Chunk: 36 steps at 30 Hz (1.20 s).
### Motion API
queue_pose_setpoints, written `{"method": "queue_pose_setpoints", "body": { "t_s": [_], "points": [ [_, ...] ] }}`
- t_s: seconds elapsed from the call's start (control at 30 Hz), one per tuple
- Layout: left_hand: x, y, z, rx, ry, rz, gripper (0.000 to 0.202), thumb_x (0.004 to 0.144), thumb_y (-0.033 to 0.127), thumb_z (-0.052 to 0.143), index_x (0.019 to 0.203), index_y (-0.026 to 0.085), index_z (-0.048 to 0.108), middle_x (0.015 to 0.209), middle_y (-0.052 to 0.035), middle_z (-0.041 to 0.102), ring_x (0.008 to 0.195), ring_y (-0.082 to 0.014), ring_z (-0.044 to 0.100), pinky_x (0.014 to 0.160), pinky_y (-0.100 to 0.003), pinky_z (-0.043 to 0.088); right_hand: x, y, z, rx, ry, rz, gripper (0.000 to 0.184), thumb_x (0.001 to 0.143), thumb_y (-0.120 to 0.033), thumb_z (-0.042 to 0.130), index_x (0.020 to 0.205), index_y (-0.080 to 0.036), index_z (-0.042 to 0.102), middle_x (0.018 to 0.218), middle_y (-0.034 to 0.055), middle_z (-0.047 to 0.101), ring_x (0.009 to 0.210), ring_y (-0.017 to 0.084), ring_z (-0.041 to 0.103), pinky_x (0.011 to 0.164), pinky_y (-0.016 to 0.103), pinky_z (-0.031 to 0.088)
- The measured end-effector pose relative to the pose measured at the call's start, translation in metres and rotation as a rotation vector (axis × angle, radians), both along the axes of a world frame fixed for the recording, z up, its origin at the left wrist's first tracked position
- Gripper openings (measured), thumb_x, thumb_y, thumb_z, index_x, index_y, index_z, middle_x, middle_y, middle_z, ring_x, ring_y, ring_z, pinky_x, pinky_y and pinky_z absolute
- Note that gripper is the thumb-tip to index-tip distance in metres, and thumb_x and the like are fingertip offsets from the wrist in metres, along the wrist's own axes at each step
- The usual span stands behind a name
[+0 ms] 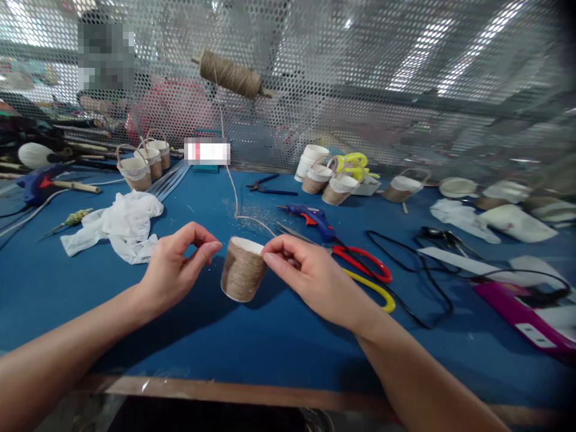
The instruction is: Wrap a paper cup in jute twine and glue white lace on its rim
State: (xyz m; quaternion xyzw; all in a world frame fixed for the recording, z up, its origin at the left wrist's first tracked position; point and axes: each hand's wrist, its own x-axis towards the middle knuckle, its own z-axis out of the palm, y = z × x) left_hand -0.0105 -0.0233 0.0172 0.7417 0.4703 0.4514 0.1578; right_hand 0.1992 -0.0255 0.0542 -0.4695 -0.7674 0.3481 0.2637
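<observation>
A small white cup wrapped in brown twine stands slightly tilted above the blue table. My right hand pinches its rim on the right side. My left hand is just left of the cup, apart from it, with thumb and forefinger pressed together; anything between those fingertips is too small to make out. Behind the right hand lie scissors with red and yellow handles and a blue glue gun. From a twine spool on the mesh, a strand runs down towards my right hand.
Several twine-wrapped cups with handles stand at the back left, others at the back right. Pliers, white cloth, a second glue gun, a black cord and a purple power strip lie around. Mesh closes off the back.
</observation>
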Motion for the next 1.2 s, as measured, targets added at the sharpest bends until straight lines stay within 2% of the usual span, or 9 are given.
{"method": "queue_pose_setpoints", "body": {
  "t_s": [0.1, 0.2, 0.33, 0.53, 0.67, 0.83, 0.93, 1.03, 1.2],
  "points": [
    [0.001, 0.005, -0.005, -0.189, -0.068, -0.005, 0.017, 0.083, 0.031, 0.047, 0.070, 0.019, 0.047, 0.052, 0.0046, 0.050, 0.047, -0.0090, 0.045, 0.046, -0.021, 0.036, 0.001, 0.002, -0.001, -0.078, 0.025, -0.001, 0.016, 0.087, -0.029, 0.046, 0.082, -0.017, 0.055, 0.060, -0.0046, 0.046, 0.050, 0.007, 0.039, 0.048, 0.022, 0.033],
    [0.002, 0.009, -0.008, -0.268, -0.115, 0.000, 0.030, 0.086, 0.036, 0.039, 0.062, 0.019, 0.040, 0.049, 0.0052, 0.043, 0.046, -0.0086, 0.040, 0.046, -0.021, 0.034, 0.002, 0.004, -0.003, -0.133, 0.069, 0.018, 0.015, 0.087, -0.028, 0.046, 0.081, -0.017, 0.054, 0.054, -0.0072, 0.039, 0.046, 0.007, 0.035, 0.045, 0.022, 0.030],
    [0.002, 0.015, -0.007, -0.391, -0.104, 0.009, 0.042, 0.087, 0.041, 0.031, 0.051, 0.020, 0.036, 0.044, 0.0049, 0.038, 0.043, -0.0085, 0.036, 0.045, -0.022, 0.031, 0.002, 0.004, -0.003, -0.163, 0.101, 0.034, 0.014, 0.086, -0.027, 0.046, 0.080, -0.017, 0.053, 0.053, -0.0076, 0.038, 0.046, 0.007, 0.036, 0.044, 0.022, 0.030],
    [-0.001, 0.024, -0.006, -0.531, -0.272, -0.049, 0.023, 0.072, 0.035, 0.058, 0.063, 0.017, 0.047, 0.052, 0.0049, 0.051, 0.049, -0.0082, 0.044, 0.050, -0.020, 0.035, 0.003, 0.005, -0.003, -0.175, 0.123, 0.032, 0.013, 0.086, -0.026, 0.045, 0.080, -0.017, 0.052, 0.053, -0.0079, 0.037, 0.045, 0.006, 0.035, 0.043, 0.021, 0.028],
    [-0.001, 0.024, -0.007, -0.589, -0.385, -0.084, 0.026, 0.073, 0.038, 0.057, 0.060, 0.017, 0.048, 0.050, 0.0034, 0.055, 0.048, -0.0087, 0.050, 0.053, -0.021, 0.039, 0.003, 0.006, -0.005, -0.157, 0.099, 0.023, 0.013, 0.086, -0.027, 0.046, 0.081, -0.017, 0.052, 0.054, -0.0076, 0.038, 0.045, 0.006, 0.036, 0.043, 0.021, 0.029],
    [-0.001, 0.022, -0.004, -0.673, -0.225, -0.044, 0.048, 0.084, 0.046, 0.038, 0.045, 0.018, 0.040, 0.036, 0.0032, 0.044, 0.038, -0.0081, 0.042, 0.045, -0.022, 0.031, 0.003, 0.006, -0.007, -0.114, 0.077, 0.029, 0.014, 0.086, -0.028, 0.046, 0.081, -0.017, 0.054, 0.054, -0.0072, 0.038, 0.046, 0.007, 0.035, 0.043, 0.021, 0.028],
    [-0.002, 0.022, -0.004, -0.633, -0.211, -0.071, 0.036, 0.080, 0.041, 0.048, 0.053, 0.017, 0.045, 0.045, 0.0037, 0.050, 0.043, -0.0075, 0.042, 0.047, -0.021, 0.032, 0.004, 0.006, -0.008, -0.101, 0.076, 0.026, 0.014, 0.086, -0.028, 0.046, 0.081, -0.017, 0.054, 0.053, -0.0074, 0.038, 0.045, 0.007, 0.034, 0.043, 0.021, 0.028],
    [-0.003, 0.023, -0.007, -0.635, -0.270, -0.163, 0.021, 0.073, 0.033, 0.058, 0.063, 0.016, 0.050, 0.055, 0.0031, 0.056, 0.053, -0.0087, 0.049, 0.055, -0.022, 0.038, 0.004, 0.007, -0.009, -0.097, 0.076, 0.027, 0.014, 0.086, -0.028, 0.046, 0.080, -0.017, 0.053, 0.053, -0.0077, 0.037, 0.045, 0.007, 0.033, 0.044, 0.021, 0.028],
    [-0.002, 0.020, -0.008, -0.675, -0.405, -0.247, 0.018, 0.064, 0.023, 0.067, 0.074, 0.016, 0.053, 0.077, 0.0002, 0.060, 0.073, -0.0122, 0.056, 0.070, -0.027, 0.042, 0.003, 0.007, -0.009, -0.053, 0.050, 0.032, 0.014, 0.086, -0.027, 0.047, 0.080, -0.016, 0.054, 0.057, -0.0061, 0.040, 0.048, 0.007, 0.034, 0.045, 0.021, 0.029]
  ]
}}
